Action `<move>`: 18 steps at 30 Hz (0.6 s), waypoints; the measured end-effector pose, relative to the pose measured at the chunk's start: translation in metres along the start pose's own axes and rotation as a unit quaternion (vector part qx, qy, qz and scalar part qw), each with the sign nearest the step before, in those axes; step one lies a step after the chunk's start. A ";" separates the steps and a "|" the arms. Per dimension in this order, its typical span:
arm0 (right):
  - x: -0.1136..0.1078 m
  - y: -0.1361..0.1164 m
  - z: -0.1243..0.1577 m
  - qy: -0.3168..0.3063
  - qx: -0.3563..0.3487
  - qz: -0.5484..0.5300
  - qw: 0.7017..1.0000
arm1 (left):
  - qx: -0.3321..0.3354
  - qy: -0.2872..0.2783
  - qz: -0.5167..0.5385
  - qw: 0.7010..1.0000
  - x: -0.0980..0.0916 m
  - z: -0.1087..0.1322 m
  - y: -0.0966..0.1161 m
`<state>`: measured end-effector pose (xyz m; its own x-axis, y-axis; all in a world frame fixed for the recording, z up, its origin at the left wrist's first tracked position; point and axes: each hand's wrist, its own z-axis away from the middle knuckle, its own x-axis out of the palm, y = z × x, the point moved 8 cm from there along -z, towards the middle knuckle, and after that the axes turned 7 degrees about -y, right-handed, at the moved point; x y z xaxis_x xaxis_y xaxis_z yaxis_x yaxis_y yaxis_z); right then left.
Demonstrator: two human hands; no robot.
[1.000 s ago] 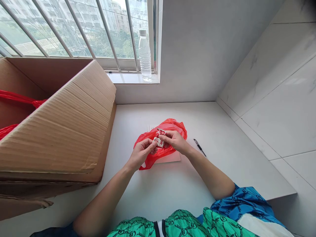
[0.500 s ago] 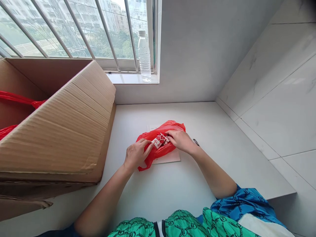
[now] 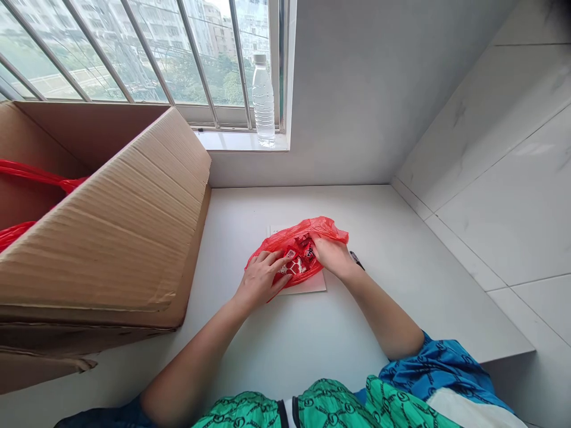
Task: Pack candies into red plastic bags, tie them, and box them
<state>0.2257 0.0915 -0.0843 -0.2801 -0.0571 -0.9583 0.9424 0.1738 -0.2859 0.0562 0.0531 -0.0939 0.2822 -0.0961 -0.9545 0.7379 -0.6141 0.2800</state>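
Note:
A red plastic bag [image 3: 307, 229] lies on the white surface with its mouth spread, showing several small red-and-white wrapped packets [image 3: 307, 249] inside. My left hand [image 3: 263, 276] grips the bag's left rim, its index finger and thumb reaching in on either side of a packet with a white net pattern [image 3: 292, 268]. From the right, my right hand [image 3: 331, 254] dips into the mouth beside the packets. Its fingertips are hidden among the packets and the bag's folds. Beneath the bag, a pale sheet or booklet [image 3: 307, 286] shows partly.
At the left stands a large open cardboard box [image 3: 116, 238] with red plastic [image 3: 31, 172] inside. A clear water bottle [image 3: 264, 107] is upright on the windowsill. A small dark object [image 3: 356, 260], perhaps a pen, lies behind my right wrist. The grey wall [image 3: 339, 119] borders the surface.
The net-patterned packet has gone from between my hands down into the bag. My left hand has shifted right over the rim; my right hand has reached deeper, spreading the mouth rightward.

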 end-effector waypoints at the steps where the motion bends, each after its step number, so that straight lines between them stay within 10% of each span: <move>1: 0.000 0.000 0.000 0.004 -0.001 -0.001 1.000 | -0.003 -0.001 -0.002 1.000 0.000 0.000 -0.001; 18: -0.001 -0.009 -0.005 0.037 -0.024 -0.119 0.992 | -0.036 0.041 0.071 0.996 -0.007 -0.001 -0.014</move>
<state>0.2163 0.0946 -0.0804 -0.5083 -0.0304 -0.8606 0.8385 0.2103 -0.5027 0.0444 0.0632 -0.0913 0.4340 -0.1131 -0.8938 0.7274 -0.5413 0.4217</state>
